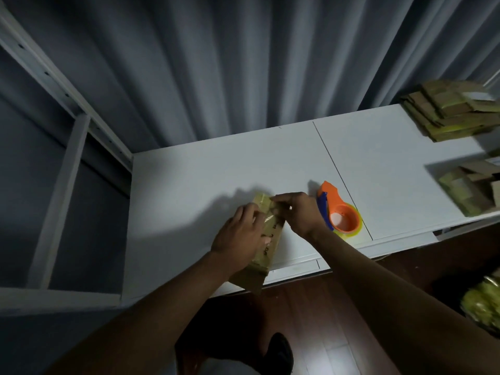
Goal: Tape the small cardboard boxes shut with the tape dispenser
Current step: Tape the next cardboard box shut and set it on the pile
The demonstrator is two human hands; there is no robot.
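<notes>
A long, narrow cardboard box (pixel 272 236) lies on the white table (pixel 211 174), its near end hanging over the front edge. Clear tape shines on its top and far end. My left hand (pixel 239 236) lies over the box's left side, its fingers curled onto the top. My right hand (pixel 296 211) pinches the box's far end with thumb and fingertips. The orange tape dispenser (pixel 339 213), with a blue blade guard and a yellowish roll, stands on the table just right of my right hand; neither hand touches it.
Stacks of flat cardboard boxes (pixel 451 112) lie at the table's far right corner, with more boxes (pixel 470 192) along its right edge. A grey curtain hangs behind the table. A white metal shelf frame (pixel 62 185) stands at the left. A yellowish bundle (pixel 481 307) sits on the floor at right.
</notes>
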